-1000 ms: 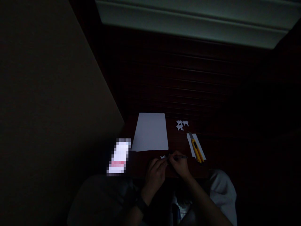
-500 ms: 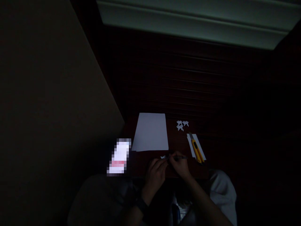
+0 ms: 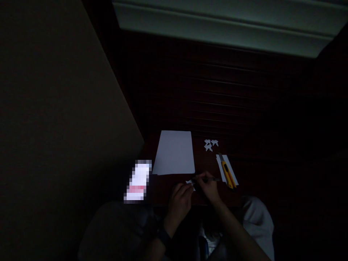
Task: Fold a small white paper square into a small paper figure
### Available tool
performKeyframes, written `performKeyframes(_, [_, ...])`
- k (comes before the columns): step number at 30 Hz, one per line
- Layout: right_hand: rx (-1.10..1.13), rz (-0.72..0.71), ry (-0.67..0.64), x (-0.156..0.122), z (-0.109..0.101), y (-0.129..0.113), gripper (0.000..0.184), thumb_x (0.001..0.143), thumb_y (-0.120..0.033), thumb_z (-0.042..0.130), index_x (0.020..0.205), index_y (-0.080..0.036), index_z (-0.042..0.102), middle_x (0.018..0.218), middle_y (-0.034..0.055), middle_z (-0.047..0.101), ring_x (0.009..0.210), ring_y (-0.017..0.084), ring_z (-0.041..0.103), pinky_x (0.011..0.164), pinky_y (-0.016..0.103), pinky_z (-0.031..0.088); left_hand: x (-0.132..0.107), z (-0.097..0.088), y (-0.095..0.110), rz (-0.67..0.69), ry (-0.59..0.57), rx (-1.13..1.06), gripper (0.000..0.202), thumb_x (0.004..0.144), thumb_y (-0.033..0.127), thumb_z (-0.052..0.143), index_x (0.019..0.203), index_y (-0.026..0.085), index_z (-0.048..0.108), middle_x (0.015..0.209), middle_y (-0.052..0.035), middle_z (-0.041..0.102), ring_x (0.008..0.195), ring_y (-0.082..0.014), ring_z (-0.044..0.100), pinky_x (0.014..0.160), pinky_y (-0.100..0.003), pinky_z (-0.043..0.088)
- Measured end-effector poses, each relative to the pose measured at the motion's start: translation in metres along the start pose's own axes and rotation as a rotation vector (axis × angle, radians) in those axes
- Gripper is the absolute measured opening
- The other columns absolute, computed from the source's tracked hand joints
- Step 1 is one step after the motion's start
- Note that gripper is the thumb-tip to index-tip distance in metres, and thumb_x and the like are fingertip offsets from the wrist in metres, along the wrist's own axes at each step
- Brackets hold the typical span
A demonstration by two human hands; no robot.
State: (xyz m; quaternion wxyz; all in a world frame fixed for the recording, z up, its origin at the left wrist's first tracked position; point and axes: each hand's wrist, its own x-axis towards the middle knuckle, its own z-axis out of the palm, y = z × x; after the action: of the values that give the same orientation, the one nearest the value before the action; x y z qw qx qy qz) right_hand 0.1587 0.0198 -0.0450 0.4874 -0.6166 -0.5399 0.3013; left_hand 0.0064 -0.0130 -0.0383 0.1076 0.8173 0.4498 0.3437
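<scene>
Near the table's front edge, a small folded paper figure (image 3: 192,183) lies partly under the fingers of my left hand (image 3: 180,197), which pins it down. My right hand (image 3: 208,185) is closed around a slim dark pen (image 3: 213,178), its tip end at the folded paper. Behind them, several small folded paper figures (image 3: 208,147) sit in a group. A yellow utility knife (image 3: 227,174) rests on a narrow stack of white paper strips (image 3: 231,169) to the right of my right hand.
A stack of white paper sheets (image 3: 175,152) lies on the dark wooden table (image 3: 163,188), beyond my left hand. A lit, blurred phone-like screen (image 3: 138,181) is at the left. A pale wall (image 3: 67,108) rises on the left side.
My right hand has shifted slightly up and to the right with the pen. More of the folded paper figure shows between the hands. The left hand has hardly moved.
</scene>
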Motion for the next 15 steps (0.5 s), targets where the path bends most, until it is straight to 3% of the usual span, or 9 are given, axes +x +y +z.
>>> performKeyframes(3, [-0.007,-0.017,-0.051,0.000,0.006,-0.003,0.016,0.077,-0.032,0.053,0.068,-0.018,0.056,0.063,0.0002,0.060,0.058,0.014,0.056,0.054,0.023,0.043,0.000,0.002,-0.001,-0.027,-0.038,0.003,0.030,0.082,0.008,0.046,0.101,0.023,0.064,0.100,-0.0063,0.064,0.091,-0.0211,0.054,0.080,-0.040,0.047])
performKeyframes(9, [-0.088,-0.059,0.014,-0.002,0.014,0.002,0.018,0.076,-0.030,0.053,0.062,-0.018,0.051,0.056,-0.0017,0.054,0.053,0.013,0.051,0.051,0.022,0.040,-0.002,0.004,-0.002,-0.016,-0.038,0.001,0.029,0.082,0.007,0.046,0.100,0.022,0.064,0.099,-0.0075,0.064,0.091,-0.0214,0.054,0.080,-0.042,0.046])
performKeyframes(15, [-0.108,-0.074,-0.017,-0.004,0.012,0.003,0.018,0.078,-0.029,0.051,0.064,-0.019,0.052,0.058,-0.0011,0.054,0.056,0.013,0.052,0.053,0.022,0.040,-0.002,0.003,-0.001,-0.028,-0.050,-0.003,0.028,0.082,0.008,0.045,0.099,0.022,0.064,0.099,-0.0067,0.063,0.092,-0.0219,0.053,0.081,-0.042,0.046])
